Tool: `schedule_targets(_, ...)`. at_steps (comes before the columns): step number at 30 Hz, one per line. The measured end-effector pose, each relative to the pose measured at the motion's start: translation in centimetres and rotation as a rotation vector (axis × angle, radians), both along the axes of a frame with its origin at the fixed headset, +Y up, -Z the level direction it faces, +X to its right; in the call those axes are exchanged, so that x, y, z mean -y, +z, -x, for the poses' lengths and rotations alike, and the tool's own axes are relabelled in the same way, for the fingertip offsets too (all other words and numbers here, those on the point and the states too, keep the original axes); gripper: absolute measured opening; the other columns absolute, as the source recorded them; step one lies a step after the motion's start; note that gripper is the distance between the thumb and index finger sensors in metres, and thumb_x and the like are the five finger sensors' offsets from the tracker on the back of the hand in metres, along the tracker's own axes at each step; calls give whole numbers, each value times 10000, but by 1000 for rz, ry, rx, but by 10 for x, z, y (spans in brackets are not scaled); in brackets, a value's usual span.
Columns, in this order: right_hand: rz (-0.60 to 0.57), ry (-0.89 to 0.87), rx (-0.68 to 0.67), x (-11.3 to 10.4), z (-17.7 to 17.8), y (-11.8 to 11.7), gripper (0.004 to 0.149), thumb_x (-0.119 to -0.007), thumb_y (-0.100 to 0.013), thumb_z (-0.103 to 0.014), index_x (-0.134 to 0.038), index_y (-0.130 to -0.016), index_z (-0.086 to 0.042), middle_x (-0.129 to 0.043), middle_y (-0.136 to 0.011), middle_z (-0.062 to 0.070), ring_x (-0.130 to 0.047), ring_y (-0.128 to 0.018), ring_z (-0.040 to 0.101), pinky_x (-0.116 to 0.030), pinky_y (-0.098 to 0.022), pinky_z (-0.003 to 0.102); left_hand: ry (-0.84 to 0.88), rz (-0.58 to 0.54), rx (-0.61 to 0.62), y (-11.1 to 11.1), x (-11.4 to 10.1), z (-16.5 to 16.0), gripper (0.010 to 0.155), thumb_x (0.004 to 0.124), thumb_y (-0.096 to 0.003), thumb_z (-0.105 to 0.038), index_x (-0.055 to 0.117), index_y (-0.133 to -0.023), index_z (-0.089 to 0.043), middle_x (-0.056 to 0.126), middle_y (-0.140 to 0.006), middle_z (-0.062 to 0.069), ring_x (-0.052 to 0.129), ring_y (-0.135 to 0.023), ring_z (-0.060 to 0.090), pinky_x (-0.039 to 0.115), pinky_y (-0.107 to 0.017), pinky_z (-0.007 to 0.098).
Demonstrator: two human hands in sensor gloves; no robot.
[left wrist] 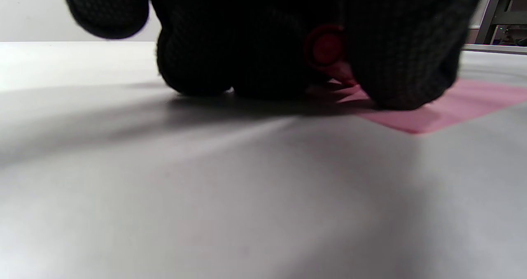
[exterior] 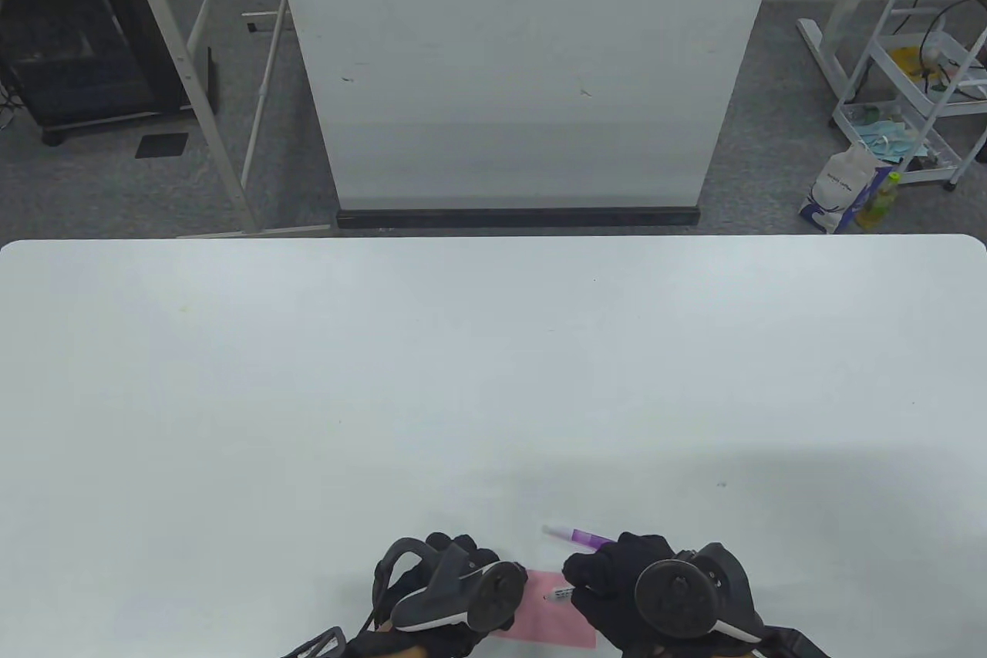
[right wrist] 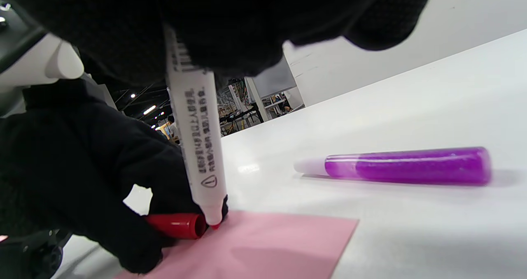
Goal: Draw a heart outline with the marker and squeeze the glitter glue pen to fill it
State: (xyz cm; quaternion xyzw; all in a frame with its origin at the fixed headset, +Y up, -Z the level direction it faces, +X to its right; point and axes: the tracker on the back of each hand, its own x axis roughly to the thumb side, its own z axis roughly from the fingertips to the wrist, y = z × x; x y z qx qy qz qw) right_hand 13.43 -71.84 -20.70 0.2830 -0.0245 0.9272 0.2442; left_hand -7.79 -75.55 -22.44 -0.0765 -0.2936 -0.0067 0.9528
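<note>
A pink paper (exterior: 549, 618) lies at the table's front edge between my hands. My right hand (exterior: 597, 573) grips a white marker (right wrist: 197, 135) almost upright, and its red tip touches the paper (right wrist: 267, 246) near the left edge. My left hand (exterior: 463, 561) rests with its fingers on the paper's left side (left wrist: 453, 106) and holds the red marker cap (right wrist: 177, 225), seen end-on in the left wrist view (left wrist: 327, 48). A purple glitter glue pen (exterior: 578, 534) lies on the table just beyond the paper, with its pale tip pointing left (right wrist: 403, 166). No drawn line shows on the paper.
The white table (exterior: 493, 380) stretches far ahead of both hands. Beyond its far edge stands a white board (exterior: 524, 64), with a white cart (exterior: 910, 87) on the floor at the right.
</note>
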Motion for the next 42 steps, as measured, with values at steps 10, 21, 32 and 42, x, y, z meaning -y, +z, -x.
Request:
schedule_targets(10,-27,48,-21,5,6,1,377,-863,-382,-434,-934,-705,-252,-964,-382,67,-905,-272,223,-778,-504,509,2,8,-17,-1,0,0,547,912,-371,-507,832,-885,-335,980,-706,-31,951,-643,282,698,-608,597)
schedule_targets(21,-98,103,-3,1,4,4,357,-866,-379,-423,-955,-679,-250,-967,-360,80,-901,-254,235,-780,-494,516,-4,17,-28,-1,0,-1,544,920,-369,-497,835,-881,-331,980,-709,-31,952,-644,290,698,-607,600)
schedule_targets(32,-130,110,-34,-1,3,11,350,-850,-381,-419,-978,-646,-230,-973,-312,80,-907,-211,227,-810,-469,500,-15,14,-28,-1,-1,-2,544,916,-370,-496,833,-881,-331,981,-711,-26,956,-641,291,699,-605,601)
schedule_targets(42,-114,90,-75,0,5,15,353,-840,-380,-428,-979,-643,-237,-977,-312,71,-912,-212,220,-815,-470,493,-12,14,-33,-2,-1,-3,541,920,-367,-496,838,-875,-332,984,-707,-27,958,-636,291,700,-603,600)
